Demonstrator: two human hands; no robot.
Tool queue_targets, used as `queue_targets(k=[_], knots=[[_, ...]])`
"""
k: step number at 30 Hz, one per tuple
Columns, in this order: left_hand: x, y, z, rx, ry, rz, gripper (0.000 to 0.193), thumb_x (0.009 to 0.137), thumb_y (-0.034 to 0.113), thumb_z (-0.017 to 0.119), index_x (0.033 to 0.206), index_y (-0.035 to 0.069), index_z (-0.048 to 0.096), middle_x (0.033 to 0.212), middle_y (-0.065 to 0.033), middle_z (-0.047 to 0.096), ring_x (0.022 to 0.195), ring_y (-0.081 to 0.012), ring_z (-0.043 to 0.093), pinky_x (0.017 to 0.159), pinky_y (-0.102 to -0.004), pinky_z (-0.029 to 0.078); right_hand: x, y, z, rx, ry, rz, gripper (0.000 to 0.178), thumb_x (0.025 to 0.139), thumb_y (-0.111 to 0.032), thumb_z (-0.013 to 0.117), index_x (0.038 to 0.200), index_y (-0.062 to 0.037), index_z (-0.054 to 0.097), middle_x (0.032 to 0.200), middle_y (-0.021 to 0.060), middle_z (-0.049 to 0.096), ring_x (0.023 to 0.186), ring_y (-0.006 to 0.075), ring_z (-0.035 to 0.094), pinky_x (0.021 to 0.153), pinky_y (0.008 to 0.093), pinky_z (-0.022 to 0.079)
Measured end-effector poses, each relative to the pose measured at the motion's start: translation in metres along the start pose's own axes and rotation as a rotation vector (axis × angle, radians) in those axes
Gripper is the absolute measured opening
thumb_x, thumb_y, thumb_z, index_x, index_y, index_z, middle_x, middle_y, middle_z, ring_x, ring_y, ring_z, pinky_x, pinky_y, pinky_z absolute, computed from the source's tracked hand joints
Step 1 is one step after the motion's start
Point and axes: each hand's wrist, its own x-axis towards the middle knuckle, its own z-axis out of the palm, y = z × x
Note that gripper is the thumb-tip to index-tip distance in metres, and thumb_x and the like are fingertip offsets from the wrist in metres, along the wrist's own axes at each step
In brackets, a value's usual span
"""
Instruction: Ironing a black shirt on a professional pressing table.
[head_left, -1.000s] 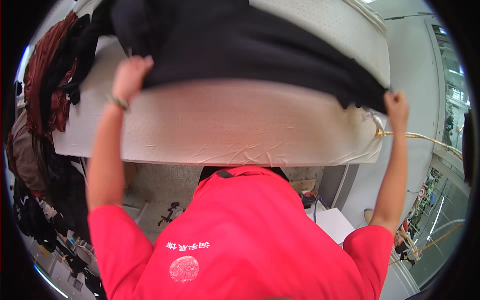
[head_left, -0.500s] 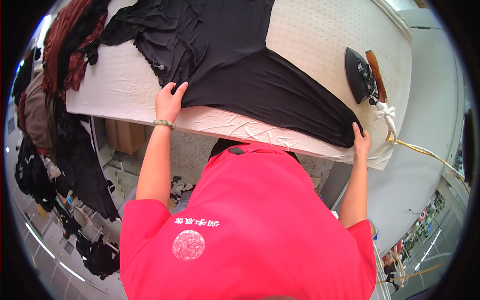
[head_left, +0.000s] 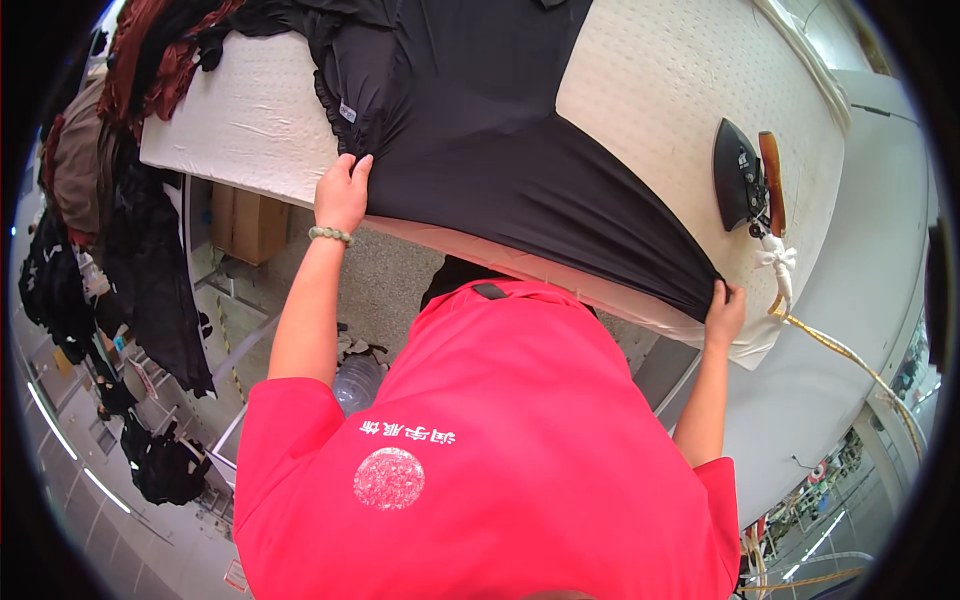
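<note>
A black long-sleeved garment (head_left: 480, 120) lies spread over a padded ironing table (head_left: 690, 90). Its sleeve stretches toward the right along the near edge. My left hand (head_left: 342, 195) pinches the garment by its gathered edge, close to a small pale label (head_left: 347, 112). At the sleeve's far right end, my right hand (head_left: 726, 312) grips the cuff with the fingers closed. Between both hands the fabric is pulled taut, with creases running toward the right hand. The garment's upper part goes out of view at the top.
An iron (head_left: 738, 175) with a brown handle rests right of the sleeve, its cord (head_left: 850, 355) trailing off right. Reddish and dark garments (head_left: 150, 60) hang at the left. Below the table are a cardboard box (head_left: 250, 225) and a clear plastic bottle (head_left: 358, 383).
The sleeve has been drawn tighter, its end now bunched in my right hand, which sits slightly lower. The label at the gathered edge shows more plainly. The view has shifted a little.
</note>
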Motion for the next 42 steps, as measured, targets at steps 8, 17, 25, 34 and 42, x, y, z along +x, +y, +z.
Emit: queue_targets(k=[8,17,25,34,42], knots=[[-0.02,-0.008,0.006,-0.171,0.011,-0.022,0.041,0.098,0.04,0.068,0.093,-0.001,0.065,0.073,-0.0158,0.064,0.065,-0.0253,0.059,0.064,-0.0379,0.047,0.079,-0.111,-0.048,-0.22,0.413,-0.529,0.043,0.097,-0.031,0.068,0.13,-0.0042,0.059,0.124,0.0149,0.066,0.115,0.0368,0.062,0.095,0.0455,0.05],[-0.024,-0.011,-0.008,-0.549,-0.108,-0.203,0.034,0.099,0.033,0.07,0.091,0.0,0.066,0.068,0.0,0.057,0.065,-0.0087,0.047,0.06,-0.0282,0.041,0.145,-0.171,-0.062,-0.341,-0.093,-0.172,0.055,0.091,-0.039,0.075,0.126,0.002,0.06,0.108,0.0188,0.07,0.102,0.0362,0.068,0.088,0.0446,0.052],[-0.02,-0.009,-0.015,-0.556,-0.06,-0.12,0.034,0.099,0.033,0.069,0.089,0.001,0.066,0.066,0.0024,0.054,0.064,-0.0075,0.045,0.058,-0.0278,0.04,0.058,-0.315,-0.035,-0.011,-0.266,-0.468,0.046,0.092,-0.039,0.074,0.124,-0.0074,0.066,0.099,0.0197,0.074,0.091,0.0327,0.073,0.078,0.0429,0.054],[-0.019,-0.004,-0.02,-0.495,-0.066,-0.126,0.033,0.098,0.032,0.071,0.089,0.001,0.065,0.065,-0.0037,0.057,0.061,-0.0095,0.047,0.058,-0.0294,0.042,-0.076,-0.483,0.024,-0.278,-0.695,-0.732,0.039,0.088,-0.025,0.07,0.122,-0.0063,0.063,0.091,0.0224,0.073,0.086,0.0417,0.072,0.077,0.0524,0.057],[-0.024,0.0,-0.036,-0.56,-0.071,-0.134,0.03,0.098,0.029,0.072,0.09,0.001,0.067,0.065,-0.003,0.057,0.062,-0.0094,0.048,0.059,-0.0292,0.043,-0.015,-0.451,0.001,-0.199,-0.428,-0.373,0.038,0.092,-0.034,0.07,0.117,-0.0054,0.066,0.093,0.0247,0.072,0.092,0.0425,0.07,0.08,0.0492,0.056]])
